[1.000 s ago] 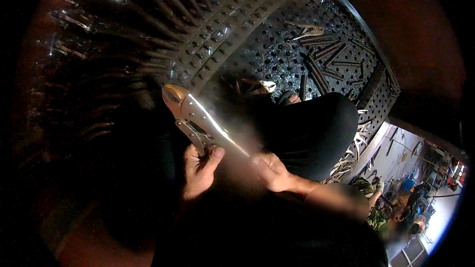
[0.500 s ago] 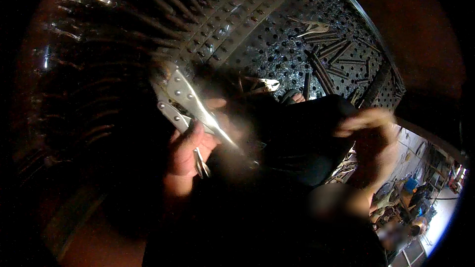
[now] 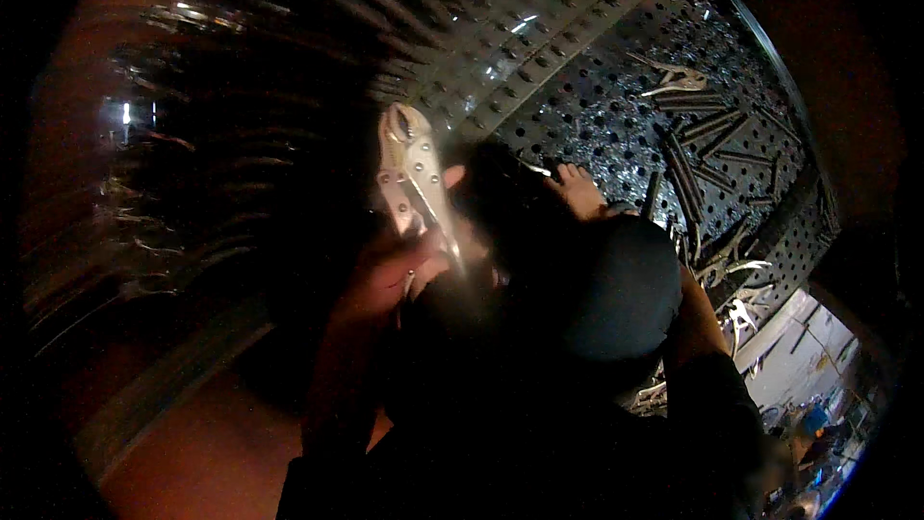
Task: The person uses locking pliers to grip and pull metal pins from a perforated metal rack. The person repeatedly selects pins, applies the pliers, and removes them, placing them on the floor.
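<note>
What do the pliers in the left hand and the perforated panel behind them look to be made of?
Locking pliers: bare, bright metal, likely plated steel, judging by the silvery glare and visible rivets. The left hand grips their handles.
Perforated panel: dark sheet metal by the look, with regular punched holes and small glints; whether painted or bare is unclear in this dim light. The right hand rests against it.

Dim rm: metal pegboard wall [image 3: 616, 125] w/ hung tools [image 3: 707, 135], reddish floor [image 3: 202, 443], bright shop area [image 3: 818, 395] lower rt.
</note>
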### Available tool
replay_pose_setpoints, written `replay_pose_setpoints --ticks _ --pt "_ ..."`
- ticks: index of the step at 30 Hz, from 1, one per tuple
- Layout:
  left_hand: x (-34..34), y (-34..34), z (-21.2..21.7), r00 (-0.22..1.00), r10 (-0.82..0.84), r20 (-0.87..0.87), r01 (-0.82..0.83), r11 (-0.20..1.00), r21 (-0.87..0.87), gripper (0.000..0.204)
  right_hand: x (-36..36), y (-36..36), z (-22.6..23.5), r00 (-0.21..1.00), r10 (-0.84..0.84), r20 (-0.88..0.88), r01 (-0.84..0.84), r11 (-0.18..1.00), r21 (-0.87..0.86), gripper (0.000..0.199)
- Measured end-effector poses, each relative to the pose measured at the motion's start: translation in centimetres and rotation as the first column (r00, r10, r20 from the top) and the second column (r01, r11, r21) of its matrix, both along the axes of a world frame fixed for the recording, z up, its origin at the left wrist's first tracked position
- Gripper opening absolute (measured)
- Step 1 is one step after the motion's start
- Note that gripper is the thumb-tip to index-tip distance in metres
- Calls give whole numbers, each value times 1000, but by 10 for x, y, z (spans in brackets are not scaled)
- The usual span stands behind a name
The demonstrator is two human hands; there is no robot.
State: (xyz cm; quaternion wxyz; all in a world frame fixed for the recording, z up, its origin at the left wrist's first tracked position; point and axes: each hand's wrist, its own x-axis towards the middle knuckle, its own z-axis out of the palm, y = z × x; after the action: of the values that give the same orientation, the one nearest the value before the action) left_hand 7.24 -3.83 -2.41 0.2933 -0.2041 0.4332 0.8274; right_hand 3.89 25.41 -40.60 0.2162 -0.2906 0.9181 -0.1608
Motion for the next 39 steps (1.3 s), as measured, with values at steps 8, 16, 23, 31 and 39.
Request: replay_pose_setpoints --ticks 8,16,23,31,39 --pt "-12 12 -13 999 40 34 -45 984 175 81 -22 25 104 854 -195 482 224 975 -1 63" --pt "-15 33 -32 980 -65 190 43 992 118 80 -59 54 286 419 139 897 785 440 -435 62" --pt "-11 37 -32 980 -102 170 73 982 172 69 -70 32 296 590 168 790 603 560 -569 54" --pt "-4 33 -39 975 -106 197 97 994 53 66 -75 27 311 756 113 645 412 684 -602 51" --pt "-11 34 -23 870 -493 18 388 662 -641 34 -85 30 324 951 121 284 46 854 -519 72"
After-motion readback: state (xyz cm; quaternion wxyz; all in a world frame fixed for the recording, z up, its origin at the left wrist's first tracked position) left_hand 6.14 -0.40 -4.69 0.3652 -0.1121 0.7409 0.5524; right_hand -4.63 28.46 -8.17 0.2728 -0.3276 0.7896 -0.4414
